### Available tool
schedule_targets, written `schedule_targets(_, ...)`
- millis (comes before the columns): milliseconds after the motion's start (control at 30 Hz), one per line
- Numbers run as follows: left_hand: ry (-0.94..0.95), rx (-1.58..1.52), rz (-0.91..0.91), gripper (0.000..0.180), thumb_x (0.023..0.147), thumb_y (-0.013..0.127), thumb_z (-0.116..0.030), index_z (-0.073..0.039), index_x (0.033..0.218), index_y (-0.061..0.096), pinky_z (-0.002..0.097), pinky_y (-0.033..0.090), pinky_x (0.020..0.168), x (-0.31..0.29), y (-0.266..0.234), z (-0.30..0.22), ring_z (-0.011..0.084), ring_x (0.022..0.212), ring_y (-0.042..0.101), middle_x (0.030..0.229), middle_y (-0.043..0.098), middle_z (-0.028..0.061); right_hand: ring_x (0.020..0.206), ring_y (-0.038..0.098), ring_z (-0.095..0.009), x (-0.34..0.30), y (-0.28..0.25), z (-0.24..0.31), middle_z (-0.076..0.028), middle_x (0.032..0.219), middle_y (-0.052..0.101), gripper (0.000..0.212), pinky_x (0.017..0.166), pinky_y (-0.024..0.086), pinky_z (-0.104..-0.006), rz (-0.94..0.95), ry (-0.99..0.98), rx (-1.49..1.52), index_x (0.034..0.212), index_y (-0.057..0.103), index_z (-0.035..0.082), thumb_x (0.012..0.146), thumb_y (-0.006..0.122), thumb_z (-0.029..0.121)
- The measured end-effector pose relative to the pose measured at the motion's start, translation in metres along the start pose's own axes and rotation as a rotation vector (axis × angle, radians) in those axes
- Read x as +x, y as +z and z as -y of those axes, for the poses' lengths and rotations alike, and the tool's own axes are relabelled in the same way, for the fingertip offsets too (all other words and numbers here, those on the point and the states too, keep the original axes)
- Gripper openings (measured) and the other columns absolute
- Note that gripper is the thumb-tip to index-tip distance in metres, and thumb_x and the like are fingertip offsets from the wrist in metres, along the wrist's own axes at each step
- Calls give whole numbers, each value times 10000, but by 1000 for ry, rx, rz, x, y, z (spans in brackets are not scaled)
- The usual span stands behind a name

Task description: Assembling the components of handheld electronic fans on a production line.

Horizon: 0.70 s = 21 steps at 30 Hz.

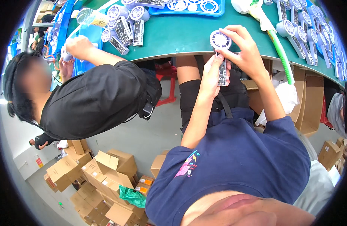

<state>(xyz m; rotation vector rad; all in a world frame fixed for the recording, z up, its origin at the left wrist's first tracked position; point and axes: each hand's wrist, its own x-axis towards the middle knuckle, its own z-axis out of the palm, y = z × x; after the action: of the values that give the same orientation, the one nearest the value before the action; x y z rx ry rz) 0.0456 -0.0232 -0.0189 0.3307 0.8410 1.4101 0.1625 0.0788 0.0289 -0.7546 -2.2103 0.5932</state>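
Note:
A handheld fan body with a round, pale, spoked head is held just off the table's near edge. Its handle shows an exposed dark circuit board. Around that handle my left hand is closed, thumb up near the head. My right hand grips the rim of the round head, fingers over its far side and thumb on the near side. Similar fan bodies lie in a group to the left on the green table, and several more stand in rows at the right.
A blue tray of white rings lies ahead. A wrapped green-and-white tube hangs over the table edge at the right. Left of me a co-worker in black handles a pale part near a bottle. Cardboard boxes stand behind.

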Motion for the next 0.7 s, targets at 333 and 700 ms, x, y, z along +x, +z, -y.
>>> schedule_targets(333, -71, 61, 25, 529, 1020, 312, -538, -75, 917, 547, 249, 439, 359, 3, -8, -9, 102, 470, 534, 704, 574, 37, 1085, 569, -320, 2, -2, 7, -145, 1168, 589, 469, 925, 476, -389, 10, -11, -13, 1173, 624, 1, 767, 781, 176)
schedule_targets(700, -112, 118, 6, 553, 1011, 341, -593, -96, 966, 577, 243, 450, 378, 3, -11, -10, 100, 484, 554, 741, 605, 46, 1092, 566, -321, 2, -1, 9, -164, 1161, 548, 456, 935, 471, -376, 49, 125, 142, 1179, 590, -14, 779, 752, 134)
